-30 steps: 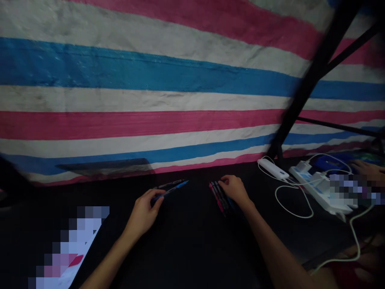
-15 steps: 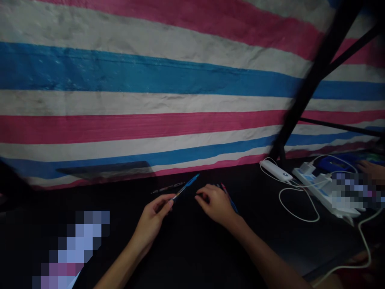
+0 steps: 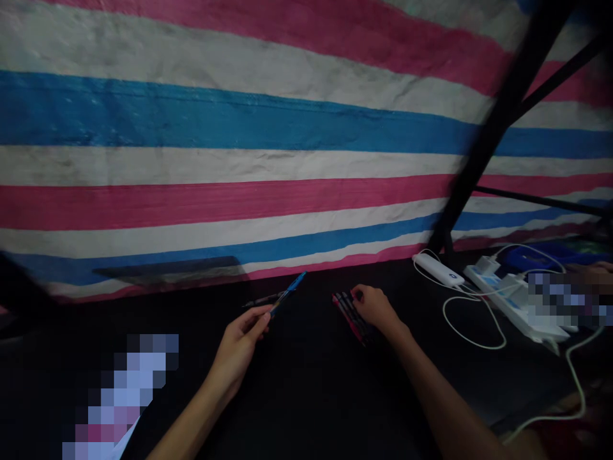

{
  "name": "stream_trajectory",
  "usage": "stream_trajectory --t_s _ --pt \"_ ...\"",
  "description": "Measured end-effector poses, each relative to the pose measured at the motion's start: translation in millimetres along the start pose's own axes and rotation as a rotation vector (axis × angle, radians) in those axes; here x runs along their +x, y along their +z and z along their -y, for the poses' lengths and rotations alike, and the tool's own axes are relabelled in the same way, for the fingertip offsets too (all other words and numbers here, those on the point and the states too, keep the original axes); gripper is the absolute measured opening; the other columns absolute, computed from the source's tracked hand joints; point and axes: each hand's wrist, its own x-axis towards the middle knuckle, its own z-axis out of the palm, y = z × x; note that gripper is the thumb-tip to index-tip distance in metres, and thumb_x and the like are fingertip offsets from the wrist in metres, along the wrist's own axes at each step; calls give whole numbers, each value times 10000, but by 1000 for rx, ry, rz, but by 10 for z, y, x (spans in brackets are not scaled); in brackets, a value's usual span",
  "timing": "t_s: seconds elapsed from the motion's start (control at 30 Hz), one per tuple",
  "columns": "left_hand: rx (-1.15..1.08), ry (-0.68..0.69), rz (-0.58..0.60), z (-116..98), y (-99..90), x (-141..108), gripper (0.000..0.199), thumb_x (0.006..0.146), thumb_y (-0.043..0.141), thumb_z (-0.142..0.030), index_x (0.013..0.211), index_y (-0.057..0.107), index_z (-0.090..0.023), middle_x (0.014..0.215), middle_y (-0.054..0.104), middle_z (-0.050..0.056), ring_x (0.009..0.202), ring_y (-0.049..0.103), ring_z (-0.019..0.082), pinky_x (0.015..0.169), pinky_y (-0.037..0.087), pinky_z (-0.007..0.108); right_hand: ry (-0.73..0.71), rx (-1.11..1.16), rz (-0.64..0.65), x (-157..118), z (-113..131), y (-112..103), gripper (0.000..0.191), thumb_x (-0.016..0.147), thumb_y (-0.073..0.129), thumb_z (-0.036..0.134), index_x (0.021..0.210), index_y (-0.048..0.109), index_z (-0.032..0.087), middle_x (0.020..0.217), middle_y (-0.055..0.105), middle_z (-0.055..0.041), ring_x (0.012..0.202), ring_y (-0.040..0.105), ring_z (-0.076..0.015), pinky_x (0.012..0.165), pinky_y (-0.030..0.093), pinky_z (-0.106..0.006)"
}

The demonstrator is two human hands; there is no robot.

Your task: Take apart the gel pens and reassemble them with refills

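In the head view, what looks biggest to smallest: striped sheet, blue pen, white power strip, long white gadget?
1. Striped sheet
2. White power strip
3. Long white gadget
4. Blue pen, partly hidden by the left hand

striped tarp (image 3: 287, 128) bhnd blk tbl (image 3: 306, 396) – dim

1 head view, forward and down, close above the black tabletop (image 3: 311, 396)
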Motion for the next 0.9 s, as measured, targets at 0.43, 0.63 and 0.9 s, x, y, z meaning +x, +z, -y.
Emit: stream_trajectory --t_s 0.43,0.63,0.9 --pt "-24 -15 11 3 -11 -4 402 706 669 -412 1043 669 -193 888 639 48 741 525 140 672 385 254 -3 69 -3 -20 6 -53 230 806 530 230 998 657 214 860 668 -66 762 620 -190 651 389 -256" --pt "-198 -96 17 -21 51 -33 380 647 728 -358 982 691 -184 823 629 28 678 520 107 634 395 239 -277 248 -172 -135 283 -62 164 825 543 243 915 666 179 775 625 -42 715 570 -154 680 405 -255" --pt "-472 -205 298 -35 272 -215 243 686 714 -278 909 646 -212 871 640 26 737 565 120 648 402 229 -778 607 32 -676 910 107 201 826 584 268 1012 609 195 881 595 -26 795 556 -142 722 437 -250"
